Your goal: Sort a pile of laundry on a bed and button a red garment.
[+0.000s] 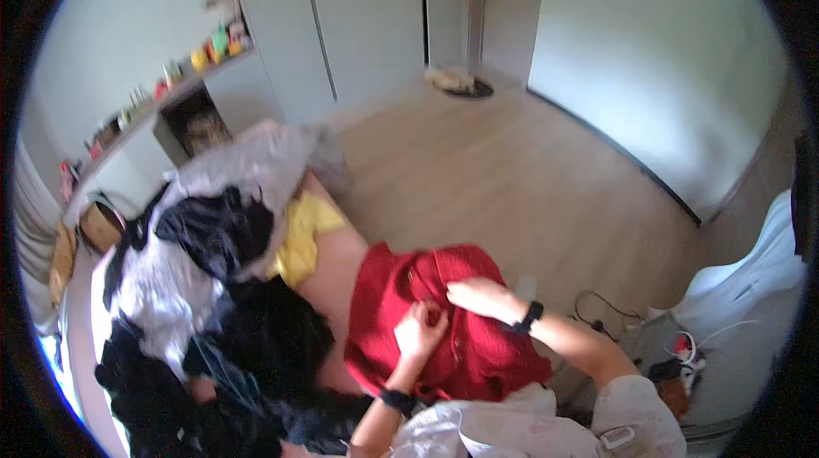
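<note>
A red knitted cardigan (486,364) is spread in front of me, partly over the bed's edge and close to my lap. Small shiny spots that look like buttons run along its front opening. My left hand (418,330) is closed on the fabric near the middle, its fingers curled round a fold. Just to the right and a little farther off, my right hand (479,296) pinches the cardigan's front edge. Dark bands sit on both wrists. What lies under the fingertips is hidden.
Dark clothes (264,330), a yellow garment (307,232) and clear plastic bags (171,296) are heaped on the pink bed (328,287) to my left. A low cabinet (239,91) with small items stands beyond. A cable (610,309) lies on the floor at right, near a grey drawer unit (725,390).
</note>
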{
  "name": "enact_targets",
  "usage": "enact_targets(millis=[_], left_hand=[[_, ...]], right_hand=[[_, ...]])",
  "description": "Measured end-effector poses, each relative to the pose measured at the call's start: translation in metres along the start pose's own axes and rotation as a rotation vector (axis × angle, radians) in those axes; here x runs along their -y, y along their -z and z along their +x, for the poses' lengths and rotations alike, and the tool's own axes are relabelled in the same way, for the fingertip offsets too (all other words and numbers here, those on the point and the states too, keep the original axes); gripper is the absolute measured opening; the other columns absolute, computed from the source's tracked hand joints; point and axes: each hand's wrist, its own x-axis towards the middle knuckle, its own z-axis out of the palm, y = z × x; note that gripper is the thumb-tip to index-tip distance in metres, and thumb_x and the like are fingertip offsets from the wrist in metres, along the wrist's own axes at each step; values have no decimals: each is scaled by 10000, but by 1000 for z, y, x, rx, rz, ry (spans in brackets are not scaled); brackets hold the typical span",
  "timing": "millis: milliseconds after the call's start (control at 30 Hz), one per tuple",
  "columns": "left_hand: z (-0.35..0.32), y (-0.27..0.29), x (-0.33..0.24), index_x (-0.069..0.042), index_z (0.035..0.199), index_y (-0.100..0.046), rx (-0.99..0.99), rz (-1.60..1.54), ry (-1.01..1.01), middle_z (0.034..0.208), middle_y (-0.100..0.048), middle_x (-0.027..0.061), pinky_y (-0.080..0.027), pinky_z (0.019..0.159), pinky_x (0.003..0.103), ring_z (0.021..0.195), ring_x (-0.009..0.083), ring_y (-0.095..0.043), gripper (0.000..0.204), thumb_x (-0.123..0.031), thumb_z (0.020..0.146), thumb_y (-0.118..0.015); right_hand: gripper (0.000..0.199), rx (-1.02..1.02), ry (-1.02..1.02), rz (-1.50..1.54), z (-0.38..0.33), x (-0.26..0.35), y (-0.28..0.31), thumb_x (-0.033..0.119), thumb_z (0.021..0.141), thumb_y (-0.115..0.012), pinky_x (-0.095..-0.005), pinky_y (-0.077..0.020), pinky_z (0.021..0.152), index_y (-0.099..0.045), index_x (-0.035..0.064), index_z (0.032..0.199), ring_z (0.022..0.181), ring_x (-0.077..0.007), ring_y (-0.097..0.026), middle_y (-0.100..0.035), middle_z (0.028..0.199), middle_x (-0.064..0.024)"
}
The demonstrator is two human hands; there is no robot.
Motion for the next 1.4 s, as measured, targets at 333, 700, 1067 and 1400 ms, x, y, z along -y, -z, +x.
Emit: enact_targets(millis=[333,700,1067,1400], left_hand=[[6,21,31,-70,901,-663,69,-127,128,714,-583,49,-491,594,278,620,149,-573,182,-166,771,-747],[1,21,15,-69,905,-620,97,70,234,892,-582,82,-525,652,342,750,238,-633,265,-293,803,-720],[6,19,17,-67,882,-634,238,52,245,810,-586,81,-515,630,347,700,248,-632,210,-270,840,-674],[6,17,14,-82,806,-635,186,-177,387,721,-562,63,-479,593,331,643,240,-592,146,-217,815,-688]], right_hand=[[88,223,-334,259,5,-7,10,73,871,-538,-330,-539,623,-555,29,946,787,-178,-589,-585,836,-86],[153,106,-488,330,-4,14,-8,167,832,-645,-381,-519,577,-598,34,891,657,-250,-641,-605,914,-101],[419,-45,-783,632,8,39,-35,87,779,-741,-321,-523,597,-478,51,1103,690,-218,-657,-638,785,-130],[148,-151,-946,905,-5,47,-38,144,878,-666,-236,-471,566,-638,12,941,642,-80,-574,-632,731,-48]])
